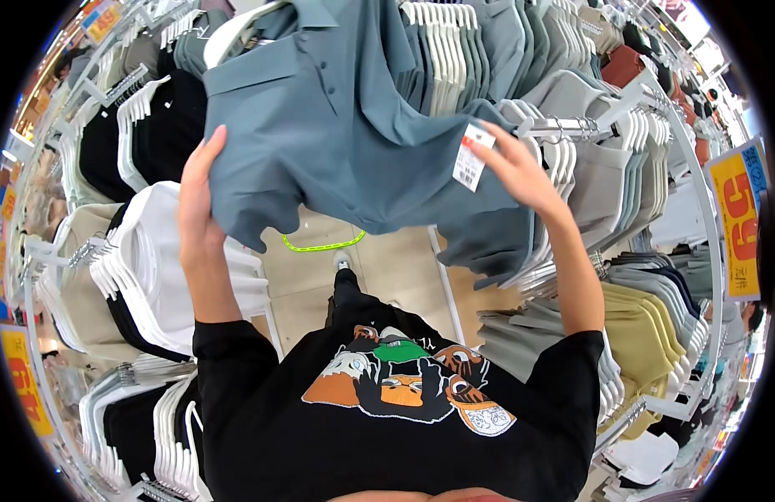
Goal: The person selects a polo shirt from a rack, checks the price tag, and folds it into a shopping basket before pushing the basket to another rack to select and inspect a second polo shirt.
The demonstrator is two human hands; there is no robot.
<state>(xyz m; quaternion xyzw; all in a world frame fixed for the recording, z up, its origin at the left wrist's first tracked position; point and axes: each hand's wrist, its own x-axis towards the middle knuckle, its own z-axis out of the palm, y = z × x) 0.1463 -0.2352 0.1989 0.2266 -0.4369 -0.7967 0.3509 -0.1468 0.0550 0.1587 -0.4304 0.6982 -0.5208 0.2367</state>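
Observation:
A blue-grey polo shirt spreads out in front of me, its collar and button placket toward the top. My left hand is closed on the shirt's left side, thumb in front and the other fingers hidden behind the cloth. At the right side, my right hand pinches a white price tag with red and black print, in front of the fabric. A white hanger shows at the shirt's upper left. The lower hem hangs in loose folds.
Racks of hung clothes stand on both sides: white shirts and black ones at left, grey tops and yellow-green ones at right. A price sign hangs far right. Below lies the tiled floor with a bright green strip.

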